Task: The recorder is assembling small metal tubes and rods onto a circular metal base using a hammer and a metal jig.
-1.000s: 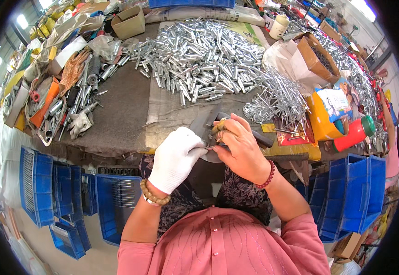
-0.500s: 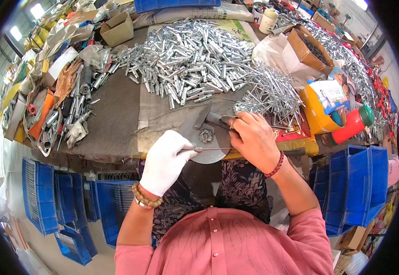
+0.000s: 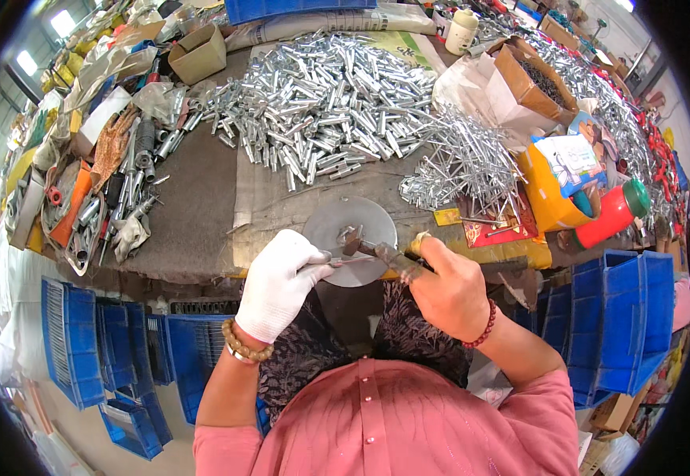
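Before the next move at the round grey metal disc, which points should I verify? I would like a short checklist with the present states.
1. White-gloved left hand pinching the thin metal rod: ok.
2. Bare-skinned, ungloved right hand gripping the dark hammer by its handle: ok.
3. Round grey metal disc apart from the heap of silver metal tubes: ok.
4. Left fingertips well away from the hammer's head: not ok, they look close.
5. Rod resting firmly on the disc: cannot tell, too small.
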`<state>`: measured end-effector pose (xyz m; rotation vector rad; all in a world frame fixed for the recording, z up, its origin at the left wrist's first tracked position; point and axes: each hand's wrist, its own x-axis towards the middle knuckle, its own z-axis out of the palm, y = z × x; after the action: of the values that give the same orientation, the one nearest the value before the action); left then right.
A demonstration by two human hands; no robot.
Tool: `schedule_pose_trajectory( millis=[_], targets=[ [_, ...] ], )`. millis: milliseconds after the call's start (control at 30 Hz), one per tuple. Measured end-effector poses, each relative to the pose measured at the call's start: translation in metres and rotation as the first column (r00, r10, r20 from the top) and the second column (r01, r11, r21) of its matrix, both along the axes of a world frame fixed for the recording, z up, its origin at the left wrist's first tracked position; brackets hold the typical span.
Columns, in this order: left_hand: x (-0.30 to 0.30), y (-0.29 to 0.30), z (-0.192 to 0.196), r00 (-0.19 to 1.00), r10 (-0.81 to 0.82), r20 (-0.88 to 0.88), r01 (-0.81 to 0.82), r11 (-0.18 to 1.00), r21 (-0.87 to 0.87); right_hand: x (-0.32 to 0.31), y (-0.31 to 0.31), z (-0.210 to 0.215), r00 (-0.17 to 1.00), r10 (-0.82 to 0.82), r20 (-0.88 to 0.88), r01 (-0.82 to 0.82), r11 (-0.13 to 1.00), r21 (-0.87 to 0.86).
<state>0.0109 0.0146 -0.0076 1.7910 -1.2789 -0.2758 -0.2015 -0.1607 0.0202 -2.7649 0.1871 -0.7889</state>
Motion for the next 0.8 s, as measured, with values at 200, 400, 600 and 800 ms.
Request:
schedule_pose_trajectory(
  millis=[200,400,600,800],
  targets=[
    [-0.001,0.0,0.004,1.0,0.004,0.002,-0.004,1.0,0.006,-0.001,0.008,0.003,0.952,-0.037,0.304,0.006,0.995,0.101],
    [-0.001,0.001,0.002,1.0,-0.001,-0.029,0.0,1.0,-0.022,0.005,0.002,0.008,0.998,0.065,0.01,-0.066,0.996,0.064],
    [0.0,0.002,0.005,1.0,-0.021,0.018,0.022,1.0,-0.015,0.009,0.005,0.017,0.966,0.003,0.259,-0.053,0.981,0.187],
    [0.002,0.002,0.005,1.0,-0.029,-0.007,0.029,1.0,-0.005,-0.007,0.012,-0.007,1.0,0.015,-0.008,-0.015,1.0,0.004]
  ],
)
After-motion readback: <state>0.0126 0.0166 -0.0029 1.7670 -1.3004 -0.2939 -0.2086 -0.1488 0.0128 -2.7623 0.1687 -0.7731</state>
